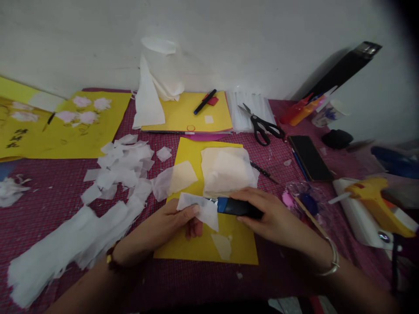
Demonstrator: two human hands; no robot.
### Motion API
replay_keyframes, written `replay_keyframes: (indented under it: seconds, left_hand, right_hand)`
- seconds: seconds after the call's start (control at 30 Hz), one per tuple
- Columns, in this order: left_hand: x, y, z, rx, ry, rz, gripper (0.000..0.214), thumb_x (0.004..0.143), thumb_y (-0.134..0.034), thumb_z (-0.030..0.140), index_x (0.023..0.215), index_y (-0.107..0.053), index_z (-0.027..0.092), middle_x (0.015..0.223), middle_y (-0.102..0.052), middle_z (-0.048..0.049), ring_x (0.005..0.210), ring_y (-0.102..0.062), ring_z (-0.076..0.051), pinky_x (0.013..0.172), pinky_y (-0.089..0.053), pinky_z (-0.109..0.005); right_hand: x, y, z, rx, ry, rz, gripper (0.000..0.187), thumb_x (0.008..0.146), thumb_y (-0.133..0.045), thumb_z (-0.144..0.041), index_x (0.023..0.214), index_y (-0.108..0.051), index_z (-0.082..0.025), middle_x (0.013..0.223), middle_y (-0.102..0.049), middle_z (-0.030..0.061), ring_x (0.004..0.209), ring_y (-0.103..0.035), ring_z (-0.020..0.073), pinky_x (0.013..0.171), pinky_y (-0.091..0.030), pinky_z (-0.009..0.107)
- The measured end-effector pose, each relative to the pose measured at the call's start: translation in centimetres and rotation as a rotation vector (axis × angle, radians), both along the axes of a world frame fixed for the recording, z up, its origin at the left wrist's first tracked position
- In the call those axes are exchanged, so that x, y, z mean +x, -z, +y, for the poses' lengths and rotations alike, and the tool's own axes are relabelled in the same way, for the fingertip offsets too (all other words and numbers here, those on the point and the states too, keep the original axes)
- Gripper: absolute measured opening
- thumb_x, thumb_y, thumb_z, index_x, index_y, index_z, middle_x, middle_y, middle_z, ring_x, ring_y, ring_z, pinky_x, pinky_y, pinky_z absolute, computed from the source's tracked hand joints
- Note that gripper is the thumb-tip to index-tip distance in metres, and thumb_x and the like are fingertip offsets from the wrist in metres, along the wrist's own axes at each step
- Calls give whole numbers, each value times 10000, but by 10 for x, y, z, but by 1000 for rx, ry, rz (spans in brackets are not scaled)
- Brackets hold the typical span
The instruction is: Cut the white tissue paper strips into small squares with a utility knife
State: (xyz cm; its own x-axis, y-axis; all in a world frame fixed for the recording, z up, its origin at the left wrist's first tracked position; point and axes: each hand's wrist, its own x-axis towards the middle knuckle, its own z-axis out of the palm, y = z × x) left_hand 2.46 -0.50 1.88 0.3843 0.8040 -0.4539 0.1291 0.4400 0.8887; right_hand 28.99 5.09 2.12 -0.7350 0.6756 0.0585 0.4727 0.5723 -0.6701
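Observation:
My left hand (pixel 188 218) pinches a small white piece of thin tissue paper (pixel 209 214) between thumb and fingers. In my right hand (pixel 266 213) is a black-and-blue handled tool (pixel 231 206) with a short metal tip, its exact kind unclear. The tip meets the upper edge of the pinched piece; I cannot tell whether it touches. Under both hands lies a yellow sheet (pixel 240 250). Just beyond them sits a stack of white tissue squares (pixel 227 168), with another translucent piece (pixel 175 179) to its left. A pale scrap (pixel 222 245) lies nearer me.
Loose white tissue pieces (pixel 126 163) and long layered strips (pixel 62 248) spread across the left. Black scissors (pixel 262 126), a phone (pixel 310 158) and a yellow glue gun (pixel 379 203) lie right. A yellow sheet with pink paper flowers (pixel 88 117) is at back left. A wall stands behind.

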Motion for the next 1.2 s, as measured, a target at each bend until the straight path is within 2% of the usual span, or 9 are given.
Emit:
replay_keyframes:
  seconds: [0.23,0.4,0.63,0.93,1.2]
  left_hand:
    - [9,4,-2,-90,-2,-146,465,896,-463,540,667,-621,168,613,-624,-20,530,-522,-117,565,-436,-255]
    - [14,3,-3,-97,-5,-118,460,905,-460,505,630,-620,174,597,-609,-20,523,-510,-119,569,-430,-257]
    - [-4,8,-3,-53,96,-146,477,938,-430,479,673,-644,146,607,-617,-31,547,-525,-114,574,-432,-234]
    - [0,4,-3,-88,152,-106,509,904,-453,552,666,-649,147,627,-624,-40,582,-545,-129,611,-458,-253]
    - [1,2,-2,-55,121,-69,502,907,-437,552,663,-637,162,635,-626,-37,582,-548,-133,607,-462,-265]
  right_hand:
    - [-5,6,-2,31,-2,43,429,834,-640,-153,1240,-538,-246,1129,-656,51,1038,-609,190,904,-500,345]
    - [-5,6,-2,32,-8,31,427,842,-622,-154,1250,-541,-250,1129,-658,63,1032,-614,203,894,-507,368]
    - [2,1,4,-31,-2,9,410,832,-642,-154,1227,-568,-235,1150,-653,65,1063,-605,206,913,-490,349]
    - [0,3,-1,-35,-13,20,426,832,-641,-168,1241,-556,-251,1199,-642,66,1114,-595,212,955,-485,382]
    - [1,-1,1,-23,12,8,415,826,-623,-167,1228,-575,-256,1173,-654,57,1084,-609,209,931,-498,366]
